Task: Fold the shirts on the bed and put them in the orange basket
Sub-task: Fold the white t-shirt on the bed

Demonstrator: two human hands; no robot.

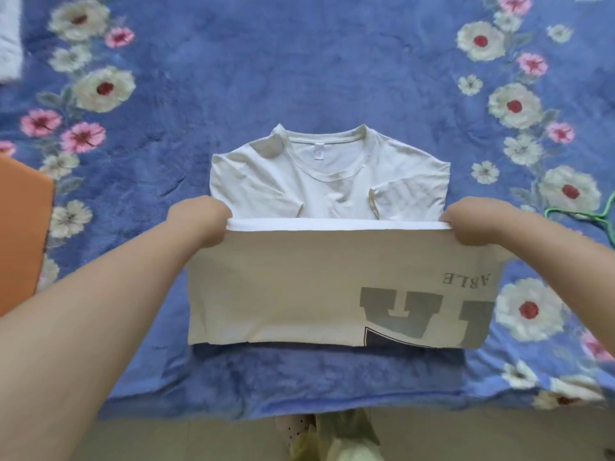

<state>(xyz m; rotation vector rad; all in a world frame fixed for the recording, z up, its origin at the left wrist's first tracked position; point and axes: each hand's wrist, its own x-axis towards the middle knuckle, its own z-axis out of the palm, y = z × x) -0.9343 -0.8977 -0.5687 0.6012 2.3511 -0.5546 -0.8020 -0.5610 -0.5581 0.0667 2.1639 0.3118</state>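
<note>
Lower centre: one shirt point(332, 294) is pinched at its hem corners by the left hand point(199, 221) and right hand point(472, 224), fingers clenched on the cloth, so the bottom half can be carried flat toward the collar, mid-frame. One orange basket point(23, 234) is seen at left edge; one green hanger point(599, 214) at right edge, both on the bed point(299, 61).

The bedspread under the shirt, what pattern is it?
Blue bedspread with white and pink flowers, head view.
</note>
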